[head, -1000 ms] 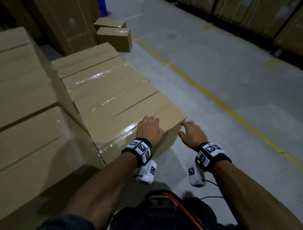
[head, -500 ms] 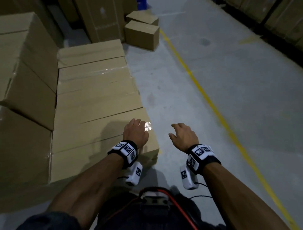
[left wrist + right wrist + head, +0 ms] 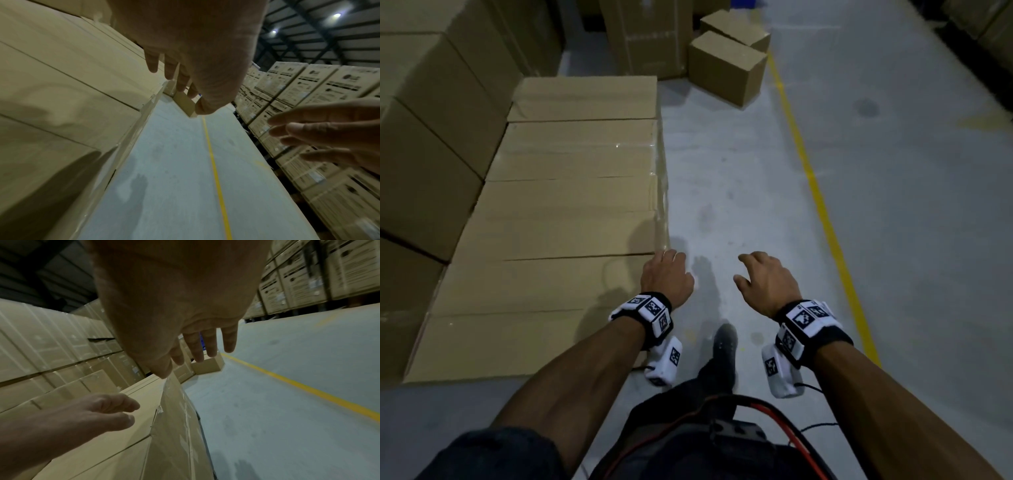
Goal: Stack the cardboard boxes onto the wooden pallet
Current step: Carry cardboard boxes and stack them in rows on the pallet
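Head view shows both hands empty with relaxed, spread grip, left hand (image 3: 667,277) over the right edge of the low row of cardboard boxes (image 3: 571,219), right hand (image 3: 767,282) over the floor (image 3: 893,205), two loose boxes (image 3: 726,66) beyond.

a: both forearms stretched out ahead, bare, marker bands on each wrist.
b: left hand (image 3: 667,277) palm down, fingers loose, gripping nothing.
a: right hand (image 3: 767,283) level beside it, fingers (image 3: 207,345) spread and relaxed, holding nothing.
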Motion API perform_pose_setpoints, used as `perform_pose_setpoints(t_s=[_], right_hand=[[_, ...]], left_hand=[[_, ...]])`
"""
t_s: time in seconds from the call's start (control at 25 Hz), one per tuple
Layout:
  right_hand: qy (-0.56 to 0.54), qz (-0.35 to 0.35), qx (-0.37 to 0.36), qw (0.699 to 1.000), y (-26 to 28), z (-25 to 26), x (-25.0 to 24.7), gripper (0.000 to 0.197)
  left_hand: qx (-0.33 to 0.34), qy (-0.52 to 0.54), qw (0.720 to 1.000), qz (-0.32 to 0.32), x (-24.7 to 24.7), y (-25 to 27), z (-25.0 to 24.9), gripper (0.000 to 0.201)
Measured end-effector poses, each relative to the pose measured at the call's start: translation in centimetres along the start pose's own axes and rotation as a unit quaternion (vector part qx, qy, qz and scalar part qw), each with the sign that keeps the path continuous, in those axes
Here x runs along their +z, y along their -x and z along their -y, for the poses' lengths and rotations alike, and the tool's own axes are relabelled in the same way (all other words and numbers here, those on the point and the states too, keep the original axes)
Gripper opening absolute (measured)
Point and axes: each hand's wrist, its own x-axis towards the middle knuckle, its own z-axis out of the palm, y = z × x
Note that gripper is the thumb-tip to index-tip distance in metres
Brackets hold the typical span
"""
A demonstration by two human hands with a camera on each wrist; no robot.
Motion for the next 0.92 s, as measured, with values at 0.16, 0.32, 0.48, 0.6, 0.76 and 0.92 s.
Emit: perform_pose_setpoints(t_s=[0.16,0.32,0.48,0.6,0.76,0.92], right_hand=[[0.037,0.036,-0.072,0.996,-8.9,-1.7,-1.9,0.051],[0.079,0.071,-0.143,0.984,-16.8,-1.8,-4.3,0.05],[0.12,0.115,-0.234,0.958,-23.4,1.0,-5.6,0.05],[0.147,0.14,-0.319,0.926,-27.2,3.9,-5.9,0.051],[0.194,0.195,-0.425,0.862,-30.4,7.9,-4.7,0.052],[0.249,0.228,-0.526,0.781,-31.5,10.2,-1.7,0.053]], left_hand=[[-0.088,0.049,0.995,-0.001,0.4,-7.1,-0.5,0.045],[-0.168,0.065,0.983,-0.012,-0.9,-10.8,0.1,0.047],[-0.277,0.1,0.955,-0.034,-2.4,-11.1,1.5,0.06],[-0.373,0.15,0.916,-0.023,-2.2,-9.7,2.4,0.065],[-0.505,0.195,0.841,-0.026,-0.1,-6.6,2.5,0.057],[-0.621,0.226,0.749,-0.041,2.2,-3.8,0.0,0.057]])
